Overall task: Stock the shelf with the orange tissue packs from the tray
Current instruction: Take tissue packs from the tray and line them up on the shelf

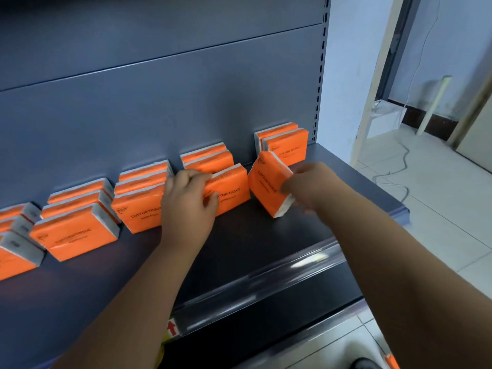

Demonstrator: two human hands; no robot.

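Note:
Orange tissue packs stand in rows on the dark grey shelf [253, 243], against its back panel. My left hand [186, 206] grips the left end of the front pack [231, 190] in the fourth row, which stands on the shelf. My right hand [311, 186] holds another orange pack [266, 182] by its right end, tilted, its lower corner near the shelf. Behind that one two packs [287, 145] stand at the shelf's right end. The tray is out of view.
More rows of orange packs [74, 227] fill the shelf to the left. The shelf's front lip [279, 283] carries a clear price strip. To the right lie a tiled floor [439, 209], a white cable and a doorway.

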